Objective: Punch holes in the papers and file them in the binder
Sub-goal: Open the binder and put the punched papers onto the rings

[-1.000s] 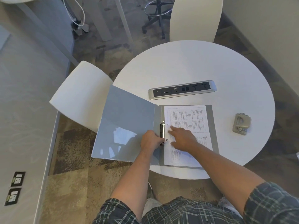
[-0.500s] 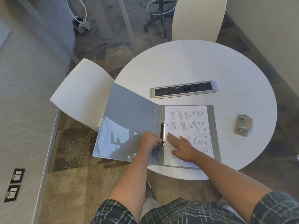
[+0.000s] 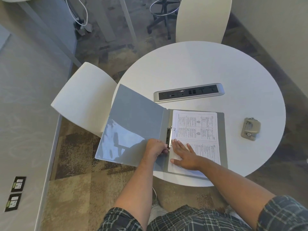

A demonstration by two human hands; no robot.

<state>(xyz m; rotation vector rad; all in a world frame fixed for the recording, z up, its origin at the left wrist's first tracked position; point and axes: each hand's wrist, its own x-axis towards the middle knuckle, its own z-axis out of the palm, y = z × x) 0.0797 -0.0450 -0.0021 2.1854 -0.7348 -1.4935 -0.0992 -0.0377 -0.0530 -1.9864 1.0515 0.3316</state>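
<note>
A grey binder [image 3: 133, 124] lies open at the near edge of the round white table [image 3: 200, 67], its left cover hanging past the table's rim. Printed papers [image 3: 196, 129] lie on its right half beside the metal ring mechanism [image 3: 169, 135]. My left hand [image 3: 155, 147] pinches the near end of that mechanism with closed fingers. My right hand [image 3: 185, 155] rests flat on the lower part of the papers, fingers spread, fingertips next to the rings. A grey hole punch [image 3: 250, 128] sits alone at the table's right side.
A silver power strip [image 3: 189, 93] is set into the table beyond the binder. One white chair [image 3: 83, 99] stands left of the table and another white chair [image 3: 202, 19] behind it. An office stool base [image 3: 162, 14] stands further back on the carpet.
My right hand has slid a little down the papers toward me and flattened out. My left hand stays at the near end of the ring mechanism.
</note>
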